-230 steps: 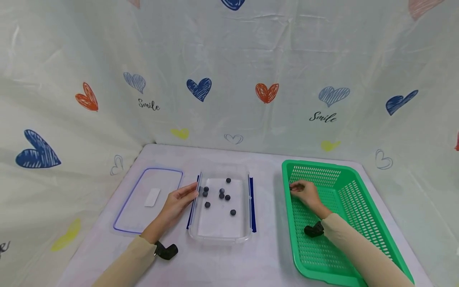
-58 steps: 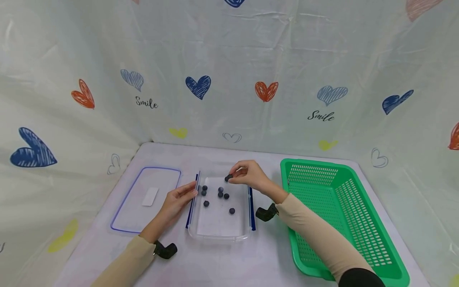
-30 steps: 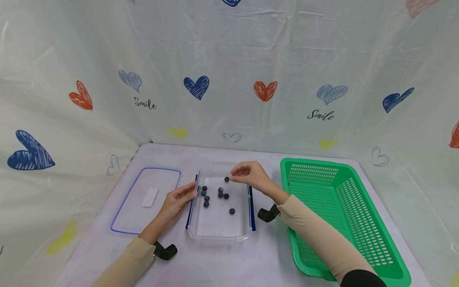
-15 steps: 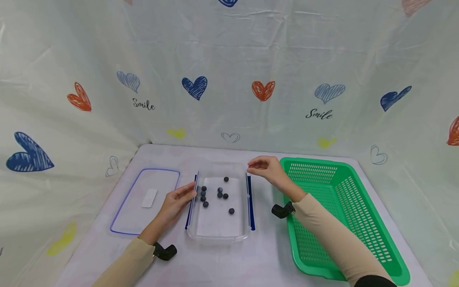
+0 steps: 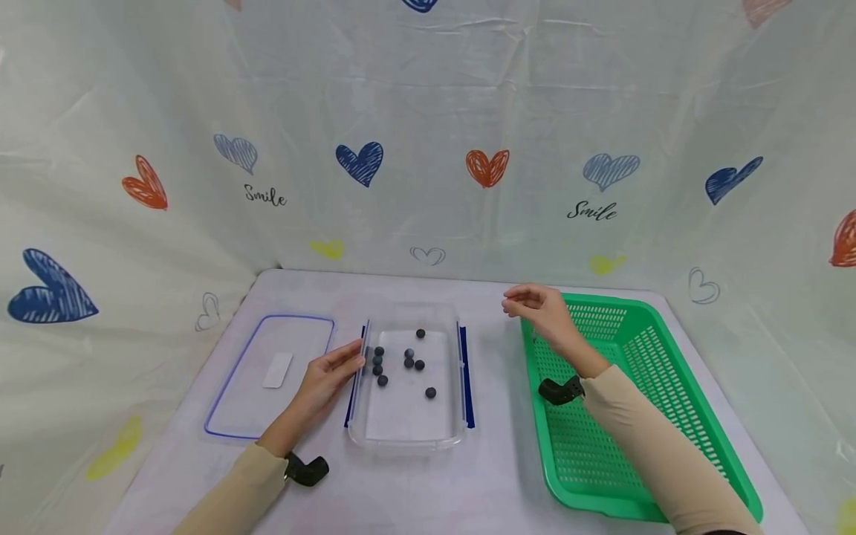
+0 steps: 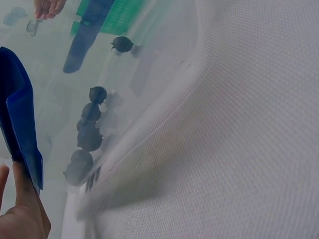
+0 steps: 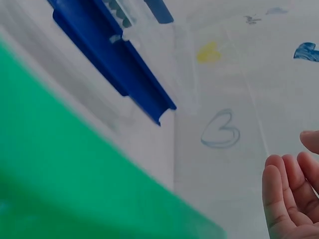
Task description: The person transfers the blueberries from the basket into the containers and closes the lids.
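Several blueberries (image 5: 431,392) lie on the floor of a clear plastic box (image 5: 408,446) with blue side clips (image 5: 467,379). Some of them form a row along its left wall. My left hand (image 5: 328,380) rests its fairly straight fingers against that wall from outside; the left wrist view shows a finger touching a blue clip (image 6: 22,114). My right hand (image 5: 540,310) hovers above the far left rim of a green basket (image 5: 545,446). In the right wrist view its fingers (image 7: 272,191) are loosely bent, the thumb apart, with nothing between them.
A clear lid (image 5: 230,394) with a blue edge lies left of the box, a white label (image 5: 277,370) on it. Behind the white table (image 5: 498,475) hangs a pale curtain (image 5: 428,96) printed with hearts. A tiny dark spot on the basket's left wall is too small to identify.
My right hand came from the basket to the box and let go of a blueberry, which joined the left row. Since then it has moved right, back over the basket's rim. My left hand stayed.
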### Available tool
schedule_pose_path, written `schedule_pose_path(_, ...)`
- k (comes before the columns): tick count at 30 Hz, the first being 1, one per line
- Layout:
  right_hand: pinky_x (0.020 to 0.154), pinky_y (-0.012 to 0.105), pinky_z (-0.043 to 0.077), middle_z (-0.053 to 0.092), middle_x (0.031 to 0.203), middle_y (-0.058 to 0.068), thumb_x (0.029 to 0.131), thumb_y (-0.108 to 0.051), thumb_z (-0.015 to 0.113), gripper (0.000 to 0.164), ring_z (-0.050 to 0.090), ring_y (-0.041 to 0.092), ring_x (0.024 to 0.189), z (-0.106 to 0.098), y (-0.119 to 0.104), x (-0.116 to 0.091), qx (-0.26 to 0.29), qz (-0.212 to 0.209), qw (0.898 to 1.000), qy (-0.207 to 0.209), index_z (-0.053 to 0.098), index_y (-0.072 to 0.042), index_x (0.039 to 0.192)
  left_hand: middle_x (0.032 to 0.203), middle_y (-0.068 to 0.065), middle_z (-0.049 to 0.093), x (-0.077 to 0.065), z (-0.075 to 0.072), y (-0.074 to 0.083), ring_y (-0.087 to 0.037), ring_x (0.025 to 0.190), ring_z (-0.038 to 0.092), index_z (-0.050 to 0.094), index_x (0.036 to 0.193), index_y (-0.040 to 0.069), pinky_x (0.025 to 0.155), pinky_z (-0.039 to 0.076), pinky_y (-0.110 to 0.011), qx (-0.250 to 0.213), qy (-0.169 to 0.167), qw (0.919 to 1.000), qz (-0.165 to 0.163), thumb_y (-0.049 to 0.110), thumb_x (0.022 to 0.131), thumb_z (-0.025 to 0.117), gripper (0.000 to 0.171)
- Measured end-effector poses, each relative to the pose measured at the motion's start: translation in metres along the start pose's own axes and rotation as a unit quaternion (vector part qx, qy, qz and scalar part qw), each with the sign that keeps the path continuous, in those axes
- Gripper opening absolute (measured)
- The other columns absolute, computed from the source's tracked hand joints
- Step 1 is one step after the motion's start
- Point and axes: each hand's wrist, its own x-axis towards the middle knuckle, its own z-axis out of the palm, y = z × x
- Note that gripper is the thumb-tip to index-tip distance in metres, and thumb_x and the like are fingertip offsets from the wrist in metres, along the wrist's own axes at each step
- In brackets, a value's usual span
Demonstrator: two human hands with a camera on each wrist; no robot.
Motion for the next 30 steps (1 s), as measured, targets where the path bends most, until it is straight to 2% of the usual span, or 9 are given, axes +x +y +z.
schedule_pose_path(4, 0.08, 0.039, 0.053, 0.06, 0.104, 0.027, 0.087, -0.015, 0.065, 0.032, 0.064, 0.025, 0.085, -0.014, 0.004, -0.006, 0.017, -0.008, 1.0, 0.015, 0.058, 0.007, 0.109, 0.138, -0.015, 0.042, 0.001, -0.001, 0.001, -0.021, 0.123, 0.044, 0.045, 0.132, -0.002, 0.095, 0.041, -0.021, 0.002, -0.002, 1.0, 0.001, 0.013, 0.085, 0.067, 0.054)
schedule_pose_path(8, 0.075, 0.032, 0.055, 0.057, 0.104, 0.032, 0.088, -0.007, 0.062, 0.032, 0.062, 0.03, 0.087, -0.024, 0.005, -0.013, 0.028, -0.02, 0.999, 0.031, 0.054, 0.014, 0.11, 0.137, -0.015, 0.043, 0.001, -0.001, 0.001, -0.018, 0.12, 0.047, 0.046, 0.132, -0.002, 0.095, 0.041, -0.021, 0.004, 0.002, 1.0, 0.001, 0.014, 0.085, 0.067, 0.054)
schedule_pose_path(11, 0.072, 0.026, 0.054, 0.056, 0.103, 0.033, 0.087, -0.005, 0.062, 0.031, 0.064, 0.021, 0.083, -0.03, 0.003, -0.019, 0.015, -0.017, 0.999, 0.044, 0.054, 0.016, 0.109, 0.137, -0.014, 0.044, 0.0, -0.001, 0.002, -0.012, 0.116, 0.05, 0.046, 0.132, -0.001, 0.095, 0.041, -0.02, 0.004, 0.005, 1.0, -0.004, 0.014, 0.084, 0.067, 0.054)
schedule_pose_path(15, 0.072, 0.022, 0.053, 0.06, 0.102, 0.029, 0.087, -0.009, 0.063, 0.032, 0.064, 0.014, 0.081, -0.037, 0.007, -0.026, -0.019, 0.008, 0.998, 0.061, 0.056, 0.013, 0.108, 0.138, -0.014, 0.043, -0.001, -0.001, 0.001, -0.009, 0.115, 0.05, 0.045, 0.133, -0.001, 0.095, 0.041, -0.02, 0.004, 0.002, 1.0, -0.007, 0.014, 0.085, 0.066, 0.054)
schedule_pose_path(21, 0.074, 0.02, 0.051, 0.064, 0.102, 0.019, 0.085, -0.019, 0.067, 0.039, 0.063, 0.016, 0.088, -0.046, 0.035, -0.023, -0.044, 0.033, 0.996, 0.071, 0.058, 0.009, 0.111, 0.138, -0.015, 0.043, -0.002, -0.001, 0.003, -0.009, 0.116, 0.05, 0.045, 0.133, -0.001, 0.095, 0.041, -0.02, 0.005, -0.001, 1.0, -0.007, 0.014, 0.085, 0.066, 0.054)
schedule_pose_path(24, 0.074, 0.02, 0.051, 0.064, 0.102, 0.015, 0.084, -0.022, 0.068, 0.04, 0.062, 0.01, 0.088, -0.048, 0.045, -0.021, -0.063, 0.037, 0.994, 0.076, 0.059, 0.007, 0.111, 0.138, -0.014, 0.042, -0.001, 0.0, 0.003, -0.009, 0.116, 0.05, 0.045, 0.133, -0.001, 0.095, 0.041, -0.02, 0.002, 0.001, 1.0, -0.008, 0.014, 0.085, 0.066, 0.054)
schedule_pose_path(28, 0.076, 0.022, 0.051, 0.064, 0.105, 0.016, 0.084, -0.022, 0.068, 0.037, 0.06, 0.005, 0.087, -0.049, 0.055, -0.021, -0.09, 0.042, 0.992, 0.074, 0.061, 0.004, 0.109, 0.138, -0.016, 0.042, 0.0, -0.001, 0.002, -0.01, 0.115, 0.051, 0.045, 0.133, -0.003, 0.094, 0.042, -0.021, -0.007, 0.002, 1.0, -0.005, 0.011, 0.085, 0.066, 0.054)
schedule_pose_path(30, 0.078, 0.027, 0.052, 0.063, 0.106, 0.018, 0.084, -0.021, 0.068, 0.034, 0.06, 0.008, 0.088, -0.049, 0.059, -0.021, -0.095, 0.046, 0.992, 0.072, 0.062, 0.003, 0.109, 0.138, -0.017, 0.041, 0.0, -0.001, 0.001, -0.01, 0.114, 0.051, 0.043, 0.133, -0.004, 0.094, 0.042, -0.021, -0.01, 0.001, 0.9999, -0.003, 0.009, 0.086, 0.065, 0.053)
